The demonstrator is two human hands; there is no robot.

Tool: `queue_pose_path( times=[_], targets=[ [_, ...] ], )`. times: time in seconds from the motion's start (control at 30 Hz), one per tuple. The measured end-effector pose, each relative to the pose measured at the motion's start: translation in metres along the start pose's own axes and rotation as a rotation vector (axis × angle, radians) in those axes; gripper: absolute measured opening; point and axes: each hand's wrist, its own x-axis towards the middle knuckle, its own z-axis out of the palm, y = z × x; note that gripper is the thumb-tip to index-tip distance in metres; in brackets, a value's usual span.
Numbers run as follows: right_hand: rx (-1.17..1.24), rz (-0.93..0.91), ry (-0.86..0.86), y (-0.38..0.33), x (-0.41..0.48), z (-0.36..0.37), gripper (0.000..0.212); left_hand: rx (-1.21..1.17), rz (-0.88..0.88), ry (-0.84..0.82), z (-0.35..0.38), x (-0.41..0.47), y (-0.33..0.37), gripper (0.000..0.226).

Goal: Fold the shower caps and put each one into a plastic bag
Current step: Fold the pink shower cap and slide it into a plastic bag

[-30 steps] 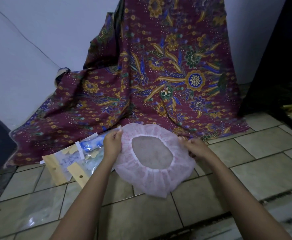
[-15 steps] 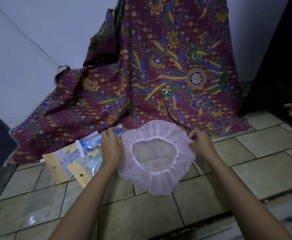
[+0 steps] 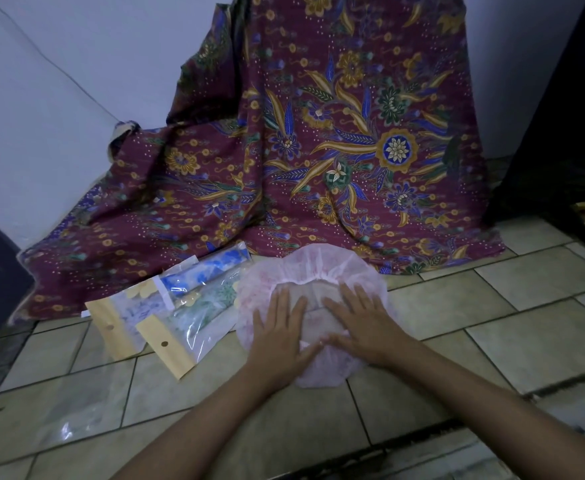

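Bare tiles [image 3: 474, 306] right of shower cap [image 3: 322, 268], packed bags [image 3: 194, 317] just left, draped cloth [image 3: 319, 150] close behind

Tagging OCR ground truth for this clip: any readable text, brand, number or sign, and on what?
No readable text anywhere in the head view.
Yellow header cards: plain, only a punched hole each.
White strip on the plastic bags: too blurred to tell.
Pink shower cap: faint reddish print, unreadable.
Patterned cloth: floral motifs only.
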Motion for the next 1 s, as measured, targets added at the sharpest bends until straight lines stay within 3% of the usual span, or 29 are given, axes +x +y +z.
queue_pose_path(
  times=[0.17, 0.27, 0.43, 0.5, 0.6, 0.67, 0.73, 0.83, 0.9, 1.0],
  targets=[
    [-0.073, 0.045, -0.032, 0.014, -0.006, 0.013, 0.131, -0.005, 0.019, 0.086, 0.005, -0.004, -0.014, 0.121],
    [-0.051, 0.084, -0.058, 0.016, -0.011, 0.012, 0.130, -0.060, -0.002, -0.027, 0.001, -0.008, -0.020, 0.127],
    [-0.172, 0.098, -0.194, -0.005, -0.024, -0.012, 0.124, -0.076, 0.115, -0.209, -0.021, -0.005, -0.033, 0.130],
    [-0.231, 0.081, 0.014, -0.014, -0.020, -0.030, 0.127, -0.112, 0.173, -0.306, -0.031, 0.002, -0.040, 0.122],
    [-0.309, -0.123, 0.563, -0.011, 0.006, -0.044, 0.065, -0.182, 0.190, -0.168, -0.038, 0.015, -0.039, 0.093],
    [-0.287, -0.263, 0.572, -0.004, 0.022, -0.043, 0.041, -0.207, 0.176, 0.050, -0.035, 0.025, -0.031, 0.076],
    [-0.240, -0.323, 0.379, 0.008, 0.040, -0.040, 0.052, -0.150, 0.183, 0.184, -0.031, 0.037, -0.022, 0.066],
    [-0.166, -0.202, 0.060, 0.024, 0.050, -0.032, 0.087, -0.047, 0.132, 0.126, -0.020, 0.049, -0.018, 0.056],
    [-0.120, -0.162, -0.019, 0.031, 0.053, -0.023, 0.108, -0.029, 0.095, 0.010, -0.013, 0.053, -0.020, 0.057],
    [-0.084, -0.139, -0.045, 0.038, 0.054, -0.011, 0.126, -0.007, 0.071, -0.072, -0.009, 0.055, -0.024, 0.077]
  ],
)
